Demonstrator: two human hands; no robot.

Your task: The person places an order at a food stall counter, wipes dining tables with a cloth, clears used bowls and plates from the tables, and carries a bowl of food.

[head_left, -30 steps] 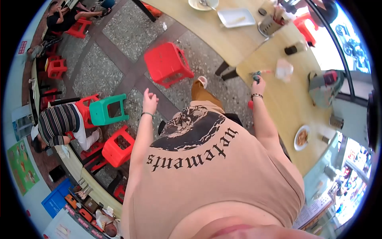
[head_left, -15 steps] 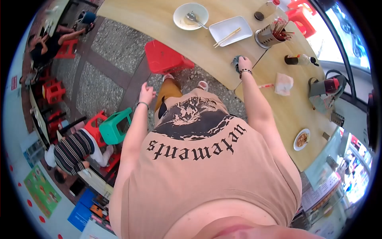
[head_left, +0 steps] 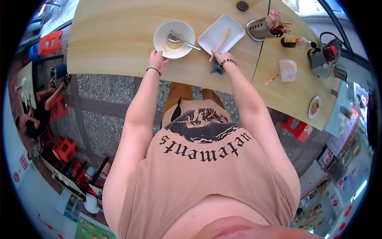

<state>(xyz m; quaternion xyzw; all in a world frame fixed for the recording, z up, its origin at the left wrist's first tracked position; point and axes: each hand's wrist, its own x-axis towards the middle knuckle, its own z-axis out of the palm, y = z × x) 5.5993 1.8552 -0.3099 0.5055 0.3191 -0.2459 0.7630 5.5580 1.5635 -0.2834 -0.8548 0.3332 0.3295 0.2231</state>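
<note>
At the near rim of a white bowl (head_left: 158, 44), my left hand (head_left: 157, 61) is closed on the edge. Inside the bowl rest a metal spoon (head_left: 175, 38) and some leftover liquid. My right hand (head_left: 223, 59) has a dark grey-green cloth (head_left: 217, 69) bunched beneath it. Its fingertips reach the near edge of a white rectangular plate (head_left: 211, 38), beside a pair of chopsticks (head_left: 221, 43) lying across it. Whether those fingers grip the plate or chopsticks too is hard to tell.
On the wooden table (head_left: 115, 44) stand a metal utensil holder (head_left: 258, 29), a dark sauce bottle (head_left: 292, 42), a crumpled tissue (head_left: 287, 71), a bag (head_left: 321, 59) and a small dish of food (head_left: 314, 106). Red stools (head_left: 63, 148) and a seated person (head_left: 35, 123) are at left.
My left hand has come up from beside my body to the bowl's rim. My right hand has moved left with the cloth, to the plate's near edge. My view has turned squarely towards the table.
</note>
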